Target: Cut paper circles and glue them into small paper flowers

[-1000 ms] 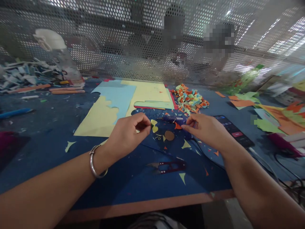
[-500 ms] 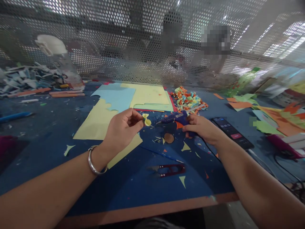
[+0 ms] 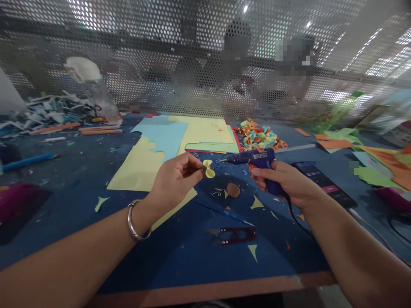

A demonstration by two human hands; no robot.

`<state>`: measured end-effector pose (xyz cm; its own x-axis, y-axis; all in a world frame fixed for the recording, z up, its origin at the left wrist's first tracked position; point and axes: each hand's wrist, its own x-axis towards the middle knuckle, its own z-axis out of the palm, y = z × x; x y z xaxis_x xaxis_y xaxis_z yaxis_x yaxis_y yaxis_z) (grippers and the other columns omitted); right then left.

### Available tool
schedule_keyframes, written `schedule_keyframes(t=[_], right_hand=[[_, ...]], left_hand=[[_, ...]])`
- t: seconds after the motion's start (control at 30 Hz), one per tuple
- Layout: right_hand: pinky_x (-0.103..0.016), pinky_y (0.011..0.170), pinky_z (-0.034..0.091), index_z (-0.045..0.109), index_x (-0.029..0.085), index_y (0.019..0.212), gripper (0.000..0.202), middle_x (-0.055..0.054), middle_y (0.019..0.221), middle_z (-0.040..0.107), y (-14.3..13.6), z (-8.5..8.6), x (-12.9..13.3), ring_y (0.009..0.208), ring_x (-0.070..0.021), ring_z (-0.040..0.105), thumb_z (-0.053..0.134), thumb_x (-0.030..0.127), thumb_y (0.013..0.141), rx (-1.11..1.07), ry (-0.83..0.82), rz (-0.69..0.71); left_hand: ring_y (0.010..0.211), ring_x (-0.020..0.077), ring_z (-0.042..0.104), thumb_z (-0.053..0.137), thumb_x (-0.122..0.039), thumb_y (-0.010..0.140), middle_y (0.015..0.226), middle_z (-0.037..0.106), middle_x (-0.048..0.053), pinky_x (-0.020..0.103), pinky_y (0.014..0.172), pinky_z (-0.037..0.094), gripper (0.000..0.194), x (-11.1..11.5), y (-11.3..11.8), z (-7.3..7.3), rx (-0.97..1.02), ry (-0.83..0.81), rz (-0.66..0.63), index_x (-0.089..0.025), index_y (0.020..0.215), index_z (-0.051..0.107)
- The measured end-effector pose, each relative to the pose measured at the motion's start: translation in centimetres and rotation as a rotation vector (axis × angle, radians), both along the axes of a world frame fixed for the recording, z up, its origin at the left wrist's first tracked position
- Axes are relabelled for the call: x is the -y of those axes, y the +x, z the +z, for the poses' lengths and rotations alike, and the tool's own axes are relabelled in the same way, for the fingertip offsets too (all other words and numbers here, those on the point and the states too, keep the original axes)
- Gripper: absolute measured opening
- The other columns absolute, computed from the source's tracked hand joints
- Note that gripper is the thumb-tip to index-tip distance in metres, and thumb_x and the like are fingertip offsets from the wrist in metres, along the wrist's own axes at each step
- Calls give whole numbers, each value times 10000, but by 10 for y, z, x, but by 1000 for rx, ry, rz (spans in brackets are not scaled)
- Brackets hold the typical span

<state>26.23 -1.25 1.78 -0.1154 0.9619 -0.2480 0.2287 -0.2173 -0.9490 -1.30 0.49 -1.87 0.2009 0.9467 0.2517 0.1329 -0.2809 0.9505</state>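
Between thumb and fingers my left hand (image 3: 178, 182) pinches a small yellow paper flower (image 3: 209, 169) with curled petals. My right hand (image 3: 282, 177) grips a blue hot glue gun (image 3: 261, 159) by its handle, the nozzle pointing left at the flower with a small gap between. A glue stick (image 3: 298, 148) juts from the gun's back. Below the hands lie a round brown disc (image 3: 233, 190), a thin blue stick (image 3: 224, 213) and red-handled thread snips (image 3: 237, 235), among yellow paper scraps.
Yellow sheets (image 3: 128, 175) and a cut blue sheet (image 3: 150, 128) lie behind my left hand. A heap of colourful paper flowers (image 3: 257, 134) sits at the back. A phone (image 3: 321, 184), a clear bottle (image 3: 99, 96) and a blue pencil (image 3: 28, 161) flank the work area, before a perforated metal screen (image 3: 199, 55).
The glue gun has drawn back to the right from the flower and turned more level, showing its handle. My left hand still holds the flower. The whole view has shifted slightly.
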Motion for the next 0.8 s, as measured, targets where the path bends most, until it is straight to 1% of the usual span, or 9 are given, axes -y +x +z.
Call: schedule_keyframes(t=[0.1,0.27,0.4,0.5,0.7,0.8], right_hand=[[-225,543,418,614,153,732,421,5,634,588,-3,1,6,568,-94,520,800,530,709,92,31,19],[-239,566,436,611,167,711,431,-17,652,596,-7,5,14,600,-115,543,694,579,806,246,142,131],[-264,584,468,608,191,680,448,-36,650,607,-8,11,18,610,-142,561,668,620,793,326,212,142],[-274,577,480,612,206,660,458,-44,655,619,-8,13,19,610,-155,572,659,648,771,374,230,153],[-262,548,466,624,210,649,456,-41,637,623,-8,13,19,598,-154,578,629,645,787,428,227,197],[-271,551,460,638,201,654,467,-45,618,619,-7,13,20,585,-159,572,623,648,788,446,210,207]], left_hand=[[685,135,630,737,-274,751,744,681,13,293,658,518,149,1,3,2,23,-31,-23,-193,812,629],[703,139,651,732,-266,740,752,687,13,297,677,535,146,1,4,4,36,-61,-41,-194,800,620],[709,145,648,734,-293,764,757,690,15,306,672,532,155,0,3,2,15,-40,-46,-200,807,619],[709,145,639,725,-287,780,761,685,12,309,666,528,138,-1,3,0,-15,-21,-63,-208,807,616],[744,152,654,688,-240,795,801,693,22,317,711,546,86,2,3,0,-22,-22,-113,-209,813,610],[753,154,657,679,-248,812,808,694,27,306,700,539,79,3,3,1,-49,-6,-127,-203,828,615]])
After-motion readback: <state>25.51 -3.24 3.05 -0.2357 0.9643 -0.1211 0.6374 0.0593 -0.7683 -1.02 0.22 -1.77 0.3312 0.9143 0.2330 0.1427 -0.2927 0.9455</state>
